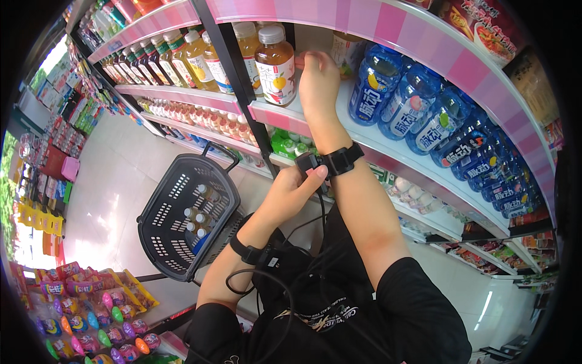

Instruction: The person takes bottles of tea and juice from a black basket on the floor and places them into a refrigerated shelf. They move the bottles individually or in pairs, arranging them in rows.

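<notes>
My right hand is over the drinks shelf, beside a front bottle of amber tea drink with a white cap. Its fingers are curled and partly hidden, so whether they touch the bottle does not show. Another bottle with a fruit label stands deeper on the shelf, to the right of that hand. My left hand grips a small black device at the strap on my right wrist, its thumb on top. A cable runs down from this device. Both wrists wear black straps.
A dark grey shopping basket holding several capped bottles is at the lower left. Blue drink bottles line the shelf to the right. Juice bottles fill the shelf to the left. Bagged sweets hang at the bottom left. Loose cables cross my lap.
</notes>
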Motion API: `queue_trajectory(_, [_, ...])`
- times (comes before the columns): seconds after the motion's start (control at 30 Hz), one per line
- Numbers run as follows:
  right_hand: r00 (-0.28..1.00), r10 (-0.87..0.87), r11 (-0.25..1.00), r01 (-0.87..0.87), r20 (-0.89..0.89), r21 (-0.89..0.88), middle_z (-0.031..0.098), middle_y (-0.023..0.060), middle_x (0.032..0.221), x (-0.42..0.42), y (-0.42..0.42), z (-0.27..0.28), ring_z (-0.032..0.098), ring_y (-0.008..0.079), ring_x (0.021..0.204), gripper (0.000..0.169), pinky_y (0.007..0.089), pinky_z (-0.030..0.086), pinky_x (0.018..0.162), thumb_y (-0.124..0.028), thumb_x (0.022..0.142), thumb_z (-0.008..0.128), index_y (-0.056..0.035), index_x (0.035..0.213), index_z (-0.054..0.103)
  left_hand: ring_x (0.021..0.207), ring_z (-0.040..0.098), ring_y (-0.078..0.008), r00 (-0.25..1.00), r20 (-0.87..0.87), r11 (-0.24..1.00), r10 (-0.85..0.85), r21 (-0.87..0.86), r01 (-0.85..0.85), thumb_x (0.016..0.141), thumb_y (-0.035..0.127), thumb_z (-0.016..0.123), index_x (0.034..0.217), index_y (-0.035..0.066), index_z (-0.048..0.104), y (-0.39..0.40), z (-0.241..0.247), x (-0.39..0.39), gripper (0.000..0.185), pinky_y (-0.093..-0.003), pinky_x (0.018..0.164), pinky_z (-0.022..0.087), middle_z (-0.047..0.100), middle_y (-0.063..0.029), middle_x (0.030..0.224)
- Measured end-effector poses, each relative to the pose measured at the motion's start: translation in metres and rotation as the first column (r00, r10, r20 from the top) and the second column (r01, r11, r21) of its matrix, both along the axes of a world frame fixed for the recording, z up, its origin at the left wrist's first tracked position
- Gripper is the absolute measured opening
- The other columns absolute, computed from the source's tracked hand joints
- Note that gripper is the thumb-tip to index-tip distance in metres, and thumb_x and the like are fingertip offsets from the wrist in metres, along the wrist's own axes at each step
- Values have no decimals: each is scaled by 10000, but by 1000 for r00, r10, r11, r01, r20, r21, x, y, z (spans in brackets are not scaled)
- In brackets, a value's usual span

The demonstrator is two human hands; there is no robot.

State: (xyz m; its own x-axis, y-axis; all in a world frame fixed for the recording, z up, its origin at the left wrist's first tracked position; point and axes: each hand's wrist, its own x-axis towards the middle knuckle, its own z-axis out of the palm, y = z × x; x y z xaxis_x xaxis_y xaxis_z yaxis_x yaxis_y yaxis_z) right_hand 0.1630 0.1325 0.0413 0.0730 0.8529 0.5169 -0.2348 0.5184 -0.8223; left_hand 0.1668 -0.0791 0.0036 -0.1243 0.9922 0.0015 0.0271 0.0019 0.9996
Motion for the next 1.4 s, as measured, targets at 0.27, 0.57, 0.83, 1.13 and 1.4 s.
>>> queue_trajectory(0.27, [988,-106,946,66,112,317,735,136,843,13,-35,8,709,287,787,338,388,543,744,-309,1042,576,14,1043,679,701,420,-24,997,70,1000,-19,-18,21,1033,329,684,877,24,617,-12,-7,4,350,-244,584,366,513,64,751])
queue_trajectory(0.57, [991,115,978,-126,73,168,762,119,1041,19,-19,-4,717,184,984,311,299,541,827,-268,1043,605,7,1165,684,712,476,-31,983,69,986,-169,23,168,1045,318,654,984,29,621,-7,-29,7,298,-227,604,414,565,57,810])
queue_trajectory(0.83, [928,154,931,-251,340,264,643,105,762,90,-103,-10,597,197,658,201,320,458,601,-180,1023,624,-4,949,685,588,486,-111,806,546,922,227,147,-359,1093,337,432,1006,51,612,-2,0,-68,349,-249,550,382,552,-5,722])
queue_trajectory(1.13, [215,858,430,-800,467,-420,631,10,707,97,-208,-45,555,84,608,360,262,442,568,-312,897,836,6,993,699,581,448,-150,680,627,653,379,339,-677,1070,265,428,972,25,576,18,36,-96,298,-291,564,361,499,-42,697])
queue_trajectory(1.4, [257,951,311,-796,174,-520,560,-47,695,98,-213,-64,456,48,617,336,262,370,537,-288,927,791,5,1070,711,597,449,-114,673,496,503,549,447,-739,1031,235,513,930,-4,596,34,41,-103,272,-261,522,352,511,-39,694])
